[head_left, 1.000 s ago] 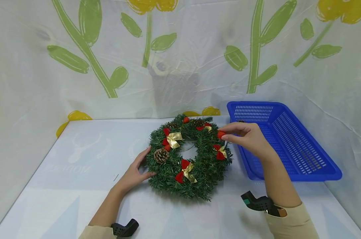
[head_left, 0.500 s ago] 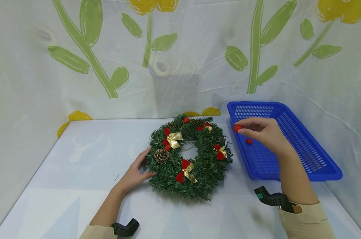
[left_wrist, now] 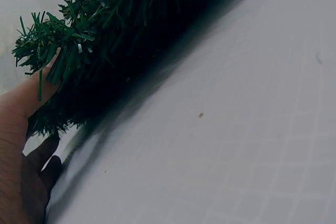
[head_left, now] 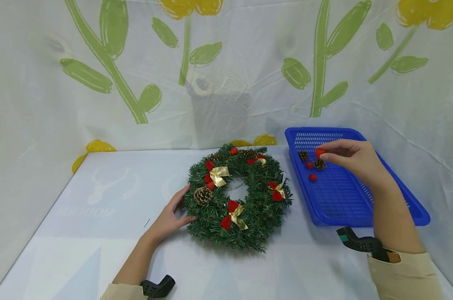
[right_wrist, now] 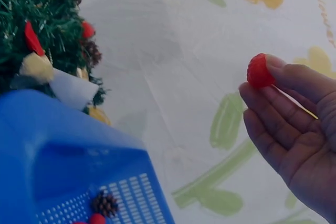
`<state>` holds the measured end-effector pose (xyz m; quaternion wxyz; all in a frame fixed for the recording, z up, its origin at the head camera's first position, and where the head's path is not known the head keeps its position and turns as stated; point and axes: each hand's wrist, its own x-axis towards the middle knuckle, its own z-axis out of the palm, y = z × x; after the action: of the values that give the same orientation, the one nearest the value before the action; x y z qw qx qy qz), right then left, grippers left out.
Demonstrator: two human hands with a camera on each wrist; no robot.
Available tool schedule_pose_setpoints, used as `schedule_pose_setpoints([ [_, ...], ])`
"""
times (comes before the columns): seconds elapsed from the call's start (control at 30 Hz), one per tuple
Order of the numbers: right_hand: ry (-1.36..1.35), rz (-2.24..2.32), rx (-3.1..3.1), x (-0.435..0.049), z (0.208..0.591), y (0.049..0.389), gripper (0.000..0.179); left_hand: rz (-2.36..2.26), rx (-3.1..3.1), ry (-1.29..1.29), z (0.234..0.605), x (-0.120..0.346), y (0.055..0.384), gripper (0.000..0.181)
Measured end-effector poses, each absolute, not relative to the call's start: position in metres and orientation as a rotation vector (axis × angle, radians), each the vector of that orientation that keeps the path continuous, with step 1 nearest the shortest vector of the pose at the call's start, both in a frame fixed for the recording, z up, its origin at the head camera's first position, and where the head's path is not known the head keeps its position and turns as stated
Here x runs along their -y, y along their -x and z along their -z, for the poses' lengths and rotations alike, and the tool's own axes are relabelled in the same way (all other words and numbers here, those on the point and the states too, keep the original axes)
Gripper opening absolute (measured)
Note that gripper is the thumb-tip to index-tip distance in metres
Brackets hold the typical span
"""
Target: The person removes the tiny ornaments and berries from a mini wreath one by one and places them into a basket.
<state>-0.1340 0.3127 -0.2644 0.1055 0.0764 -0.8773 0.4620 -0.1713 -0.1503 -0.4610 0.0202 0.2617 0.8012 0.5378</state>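
A green Christmas wreath [head_left: 256,225] lies on the white table, decorated with red-and-gold bows, pine cones and red berries. My left hand [head_left: 170,216] holds its left edge, thumb at the near side and fingers around the outside. In the left wrist view the fingers go partly under the green needles [left_wrist: 79,51]. Over the blue basket [head_left: 312,214], my right hand [head_left: 355,160] pinches a red berry [right_wrist: 259,71] between thumb and fingertips. The right wrist view shows the berry's bumpy surface, with the other fingers loosely extended below it.
Inside the basket lie two pine cones [head_left: 319,164] and loose red berries [head_left: 312,177], near its left side. A white tag [right_wrist: 73,88] sticks out from the wreath's right side. Behind the table hangs a flower-printed sheet [head_left: 249,62].
My right hand has moved right, from the wreath's right side to above the basket, with the red berry still pinched. Pine cones and berries in the basket have come into view. My left hand stays put.
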Motion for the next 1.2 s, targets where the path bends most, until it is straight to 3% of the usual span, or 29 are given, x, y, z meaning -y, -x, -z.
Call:
schedule_pose_setpoints([
  [0.47,-0.298,-1.568,2.485,-0.352,0.264,0.154,0.024,-1.675,-2.473,-0.817,0.460,0.151,0.171,0.089],
  [0.73,-0.082,-1.521,2.577,-0.366,0.263,0.168,0.022,-1.671,-2.480,-0.833,0.462,0.150,0.171,0.089],
  [1.2,0.191,-2.037,2.143,-0.389,0.270,0.189,0.018,-1.693,-2.452,-0.823,0.461,0.149,0.170,0.091],
])
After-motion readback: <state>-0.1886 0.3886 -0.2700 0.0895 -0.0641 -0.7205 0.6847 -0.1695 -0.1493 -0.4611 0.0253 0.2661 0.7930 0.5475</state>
